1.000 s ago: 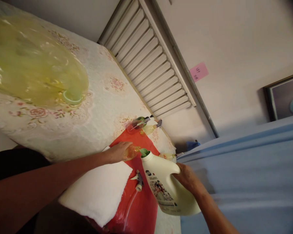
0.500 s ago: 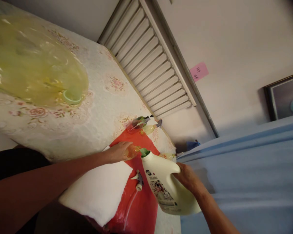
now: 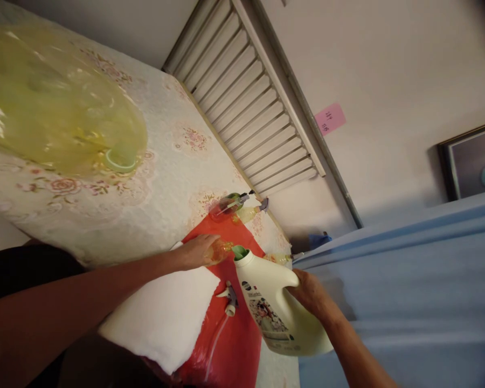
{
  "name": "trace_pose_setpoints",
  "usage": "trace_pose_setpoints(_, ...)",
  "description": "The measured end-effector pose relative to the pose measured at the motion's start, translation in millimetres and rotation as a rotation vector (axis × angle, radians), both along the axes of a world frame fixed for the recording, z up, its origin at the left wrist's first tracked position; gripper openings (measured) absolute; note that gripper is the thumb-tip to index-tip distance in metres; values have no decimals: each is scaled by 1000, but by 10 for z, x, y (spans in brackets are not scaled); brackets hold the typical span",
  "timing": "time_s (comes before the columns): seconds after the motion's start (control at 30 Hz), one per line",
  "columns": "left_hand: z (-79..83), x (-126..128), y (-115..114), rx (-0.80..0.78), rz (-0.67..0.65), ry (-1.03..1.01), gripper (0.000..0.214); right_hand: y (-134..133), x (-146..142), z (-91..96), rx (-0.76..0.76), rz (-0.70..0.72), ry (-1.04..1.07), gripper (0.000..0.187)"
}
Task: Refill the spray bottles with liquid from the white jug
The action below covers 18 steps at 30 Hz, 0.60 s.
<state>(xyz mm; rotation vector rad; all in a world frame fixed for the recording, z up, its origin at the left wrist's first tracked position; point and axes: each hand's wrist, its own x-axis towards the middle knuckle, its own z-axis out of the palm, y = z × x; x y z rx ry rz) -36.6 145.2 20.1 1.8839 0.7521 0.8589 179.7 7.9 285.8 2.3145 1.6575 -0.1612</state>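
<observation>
My left hand [image 3: 196, 251] is wrapped round a small clear bottle [image 3: 221, 250] with yellowish liquid, held on the red sheet [image 3: 234, 334]. My right hand [image 3: 309, 293] grips the handle of a large cream detergent jug [image 3: 277, 310], which is tilted so that its green spout [image 3: 239, 252] sits right at the small bottle's mouth. A loose spray-trigger head [image 3: 229, 299] with a clear tube lies on the red sheet just below the two hands.
A white folded cloth [image 3: 161, 318] lies left of the red sheet. Other spray bottles [image 3: 231, 205] stand behind, and another bottle [image 3: 278, 259] lies at the right edge. A large yellow-green plastic container [image 3: 56, 108] fills the upper left on the floral tablecloth [image 3: 173, 167].
</observation>
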Motion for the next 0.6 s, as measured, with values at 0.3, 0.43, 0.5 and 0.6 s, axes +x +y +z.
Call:
trace_pose_setpoints(0.3,-15,-2,-8,52,17,-1,70,5,42,-22,19,4,2,9)
trace_pose_setpoints(0.43,3,-6,-13,59,20,-12,70,-1,51,-25,20,20,11,11)
trace_pose_setpoints(0.5,12,-10,-16,61,13,-17,69,-5,51,-23,13,10,11,12)
trace_pose_setpoints(0.6,-4,-4,-18,66,12,-37,68,-8,63,-23,10,18,25,14)
